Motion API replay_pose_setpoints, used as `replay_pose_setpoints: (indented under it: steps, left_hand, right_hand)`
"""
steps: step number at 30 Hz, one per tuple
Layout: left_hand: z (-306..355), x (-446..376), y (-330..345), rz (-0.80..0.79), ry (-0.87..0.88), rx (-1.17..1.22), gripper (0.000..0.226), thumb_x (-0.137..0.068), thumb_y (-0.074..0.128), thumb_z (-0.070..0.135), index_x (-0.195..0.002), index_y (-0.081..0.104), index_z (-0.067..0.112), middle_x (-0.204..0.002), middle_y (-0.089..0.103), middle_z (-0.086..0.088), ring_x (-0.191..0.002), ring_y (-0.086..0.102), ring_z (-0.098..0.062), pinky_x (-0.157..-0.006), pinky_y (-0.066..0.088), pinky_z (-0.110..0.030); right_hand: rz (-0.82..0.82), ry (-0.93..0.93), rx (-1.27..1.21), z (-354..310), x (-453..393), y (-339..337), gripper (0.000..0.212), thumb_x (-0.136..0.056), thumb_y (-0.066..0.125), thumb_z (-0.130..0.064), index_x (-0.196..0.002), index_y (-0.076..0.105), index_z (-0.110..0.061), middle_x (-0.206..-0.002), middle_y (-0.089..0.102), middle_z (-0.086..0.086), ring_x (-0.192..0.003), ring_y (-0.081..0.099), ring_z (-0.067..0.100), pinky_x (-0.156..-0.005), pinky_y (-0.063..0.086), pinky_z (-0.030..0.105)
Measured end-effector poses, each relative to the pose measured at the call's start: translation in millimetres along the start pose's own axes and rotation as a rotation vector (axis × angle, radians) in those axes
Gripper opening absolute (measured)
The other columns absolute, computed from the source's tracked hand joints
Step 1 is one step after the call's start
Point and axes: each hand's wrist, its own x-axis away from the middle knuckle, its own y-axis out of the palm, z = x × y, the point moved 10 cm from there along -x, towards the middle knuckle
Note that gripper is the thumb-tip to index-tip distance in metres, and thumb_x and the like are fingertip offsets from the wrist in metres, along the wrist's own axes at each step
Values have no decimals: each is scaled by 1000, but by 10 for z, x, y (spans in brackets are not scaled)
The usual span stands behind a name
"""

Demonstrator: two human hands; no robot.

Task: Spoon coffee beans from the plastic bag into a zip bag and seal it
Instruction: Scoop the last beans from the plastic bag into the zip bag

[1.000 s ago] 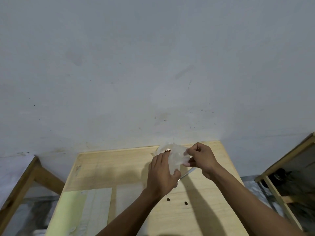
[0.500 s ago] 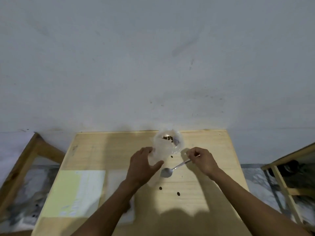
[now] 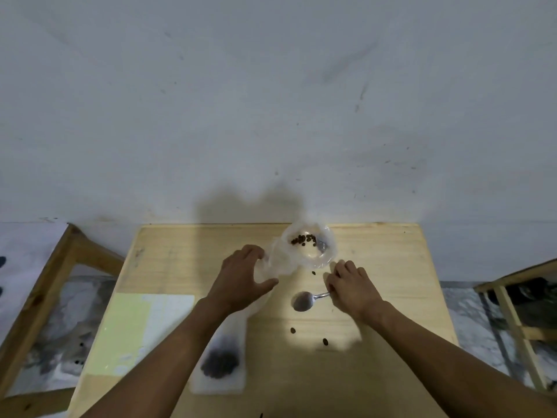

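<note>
Nearest me, a flat zip bag lies on the wooden table, touching nothing, with a dark heap of coffee beans at its near end. My left forearm crosses above it. To its left sits a pale green and white sheet. A few loose beans are scattered on the bare wood to the right.

Farther out, my right hand has its fingers curled around the handle of a metal spoon, whose bowl points left and looks empty. A second ago both hands were raised together, working at the plastic; now they have dropped apart and the spoon is down near the table.

My left hand is spread wide, fingers and thumb loosely cupping the crumpled side of the clear plastic bag, steadying it. The bag stands open near the far edge, with only a small cluster of beans visible inside.

Beyond is a plain grey wall.

I judge the source bag is now opened up, so another scoop can go in.
</note>
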Motion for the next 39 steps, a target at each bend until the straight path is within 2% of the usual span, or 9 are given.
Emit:
replay_pose_setpoints:
  steps: [4, 7, 10, 17, 24, 28, 32, 36, 39]
  left_hand:
    - [86, -187, 9, -58, 127, -77, 60, -79, 66, 58, -124, 52, 20, -132, 51, 6, -113, 51, -16, -98, 39, -34]
    - [108, -306, 51, -134, 216, -122, 66, -77, 58, 65, -125, 53, 20, -143, 46, 8, -126, 46, -16, -106, 36, -37]
    - [181, -420, 150, -224, 323, -166, 70, -72, 50, 70, -122, 54, 22, -144, 46, 9, -126, 49, -18, -107, 38, -39]
    - [303, -610, 446, -418, 401, -217, 67, -76, 65, 58, -130, 47, 24, -136, 53, 7, -114, 57, -20, -96, 44, -36]
    - [161, -443, 647, -534, 378, -158, 63, -78, 69, 52, -129, 48, 22, -132, 52, 5, -117, 53, -18, -94, 46, -35]
    - [117, -308, 622, -480, 404, -90, 66, -83, 67, 48, -136, 43, 18, -143, 41, 4, -133, 39, -15, -100, 45, -34]
    - [213, -159, 480, -339, 563, -110, 62, -85, 62, 50, -134, 47, 15, -136, 48, 2, -132, 41, -19, -109, 42, -35]
    - [122, -105, 462, -301, 559, -117, 62, -83, 55, 57, -130, 44, 18, -133, 49, 4, -131, 44, -19, -97, 52, -43]
    - [48, -146, 494, -314, 469, -121, 67, -82, 55, 60, -135, 41, 21, -139, 45, 7, -138, 37, -19, -98, 51, -43]
  right_hand:
    - [1, 17, -425, 90, 145, -137, 19, -78, 52, -10, -78, 48, -28, -82, 53, -11, -76, 51, 15, -64, 37, 31]
    - [203, 304, -864, 504, 359, -276, 14, -94, 48, -13, -88, 48, -26, -85, 54, -11, -77, 53, 12, -69, 45, 33]
    - [414, 444, -822, 689, 478, -450, 19, -94, 48, -3, -96, 52, -22, -95, 56, -7, -87, 53, 8, -74, 42, 28]
    - [140, 520, -642, 387, 169, -457, 37, -85, 45, 1, -114, 62, -15, -113, 57, 8, -101, 59, 29, -84, 47, 35]
    - [77, 523, -551, 241, 98, -423, 36, -88, 42, 0, -109, 65, -17, -110, 61, 5, -97, 62, 31, -82, 50, 40]
    - [44, 517, -433, 163, 101, -404, 40, -86, 45, 1, -116, 60, -19, -109, 54, 2, -91, 61, 32, -70, 47, 36]
    - [-20, 508, -334, 97, 113, -376, 39, -88, 40, -2, -119, 58, -18, -107, 50, 4, -89, 60, 32, -66, 42, 33]
    - [-22, 589, -543, 187, 112, -303, 38, -87, 45, -1, -114, 67, -16, -109, 56, 7, -96, 62, 31, -78, 47, 31]
    - [87, 701, -982, 281, 175, -242, 35, -80, 56, 7, -107, 70, -10, -86, 65, 3, -81, 63, 21, -74, 49, 28]
